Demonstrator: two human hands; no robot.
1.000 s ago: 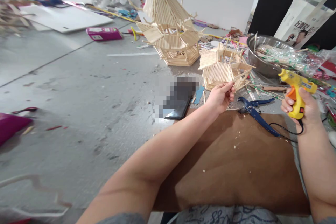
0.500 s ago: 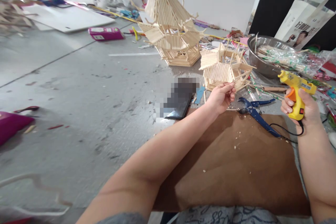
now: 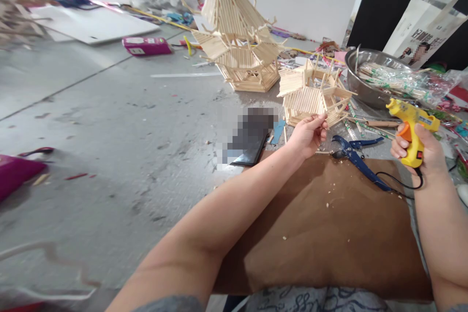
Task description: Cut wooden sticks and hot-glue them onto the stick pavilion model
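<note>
My right hand (image 3: 420,148) is wrapped round a yellow glue gun (image 3: 413,124) with an orange trigger, its nozzle pointing left. In front of the smaller hexagonal stick model (image 3: 309,97), my left hand (image 3: 310,134) is closed in a pinch. Whether the fingertips grip one of its sticks or just overlap it from this angle, I cannot tell. Behind it stands a taller pagoda model (image 3: 241,53) of the same pale sticks, with a pointed roof. A blue-handled cutter (image 3: 360,161) lies between my hands, at the far edge of the brown board (image 3: 329,234).
A phone (image 3: 252,141) lies left of my left hand. At the right stand a metal bowl (image 3: 365,92) with wrapped chopsticks and a white tote bag (image 3: 424,24). A magenta box (image 3: 146,46) sits farther left on the grey floor (image 3: 120,165). Scraps line the wall.
</note>
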